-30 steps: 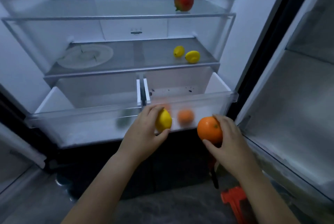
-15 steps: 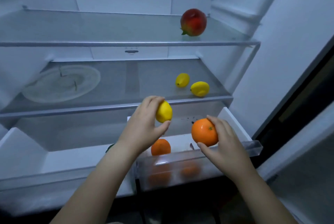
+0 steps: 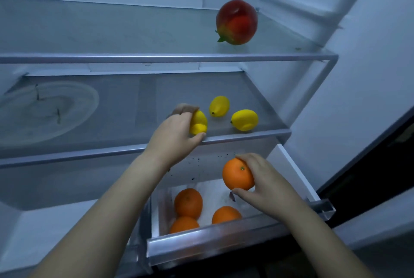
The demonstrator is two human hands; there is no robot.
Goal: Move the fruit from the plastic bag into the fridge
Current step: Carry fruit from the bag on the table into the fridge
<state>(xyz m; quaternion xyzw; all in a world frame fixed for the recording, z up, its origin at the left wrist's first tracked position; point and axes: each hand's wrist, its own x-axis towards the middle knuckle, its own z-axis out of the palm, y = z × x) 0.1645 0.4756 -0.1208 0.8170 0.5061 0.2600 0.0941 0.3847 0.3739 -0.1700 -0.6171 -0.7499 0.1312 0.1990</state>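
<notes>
My left hand grips a yellow lemon at the front edge of the fridge's middle glass shelf, beside two other lemons lying there. My right hand holds an orange above the pulled-out right crisper drawer, where three oranges lie. A red mango sits on the top shelf. The plastic bag is out of view.
A round clear plate lies on the left of the middle shelf. The left crisper drawer stands beside the right one. The fridge's white right wall and dark door edge bound the right side.
My view has moved closer to the fridge. My left hand has carried the lemon up onto the middle shelf. My right hand has brought the orange over the right drawer.
</notes>
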